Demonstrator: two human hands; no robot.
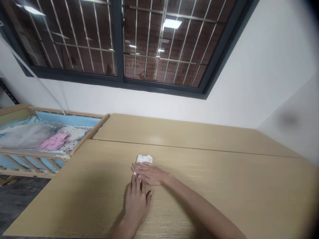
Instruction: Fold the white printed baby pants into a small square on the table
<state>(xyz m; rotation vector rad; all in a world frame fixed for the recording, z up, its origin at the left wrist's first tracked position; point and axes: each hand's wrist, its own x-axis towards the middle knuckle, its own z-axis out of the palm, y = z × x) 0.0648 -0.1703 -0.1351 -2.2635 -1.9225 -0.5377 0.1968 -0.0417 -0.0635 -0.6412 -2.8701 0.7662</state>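
A small white folded sheet [144,159], perhaps tissue or paper, lies on the light wood-grain tabletop [211,186]. My right hand [150,174] rests flat across it, fingers stretched to the left, so its middle is covered. Just below, my left hand [137,198] lies palm down with fingers extended away from me. Its fingertips reach the lower edge of the sheet, close against my right hand. Neither hand is gripping anything.
At the left stands a wooden crib [91,132] with blue lining, holding bedding and a pink cloth [54,141]. A dark-framed barred window [163,89] is above the table. White walls [249,76] border the far and right sides.
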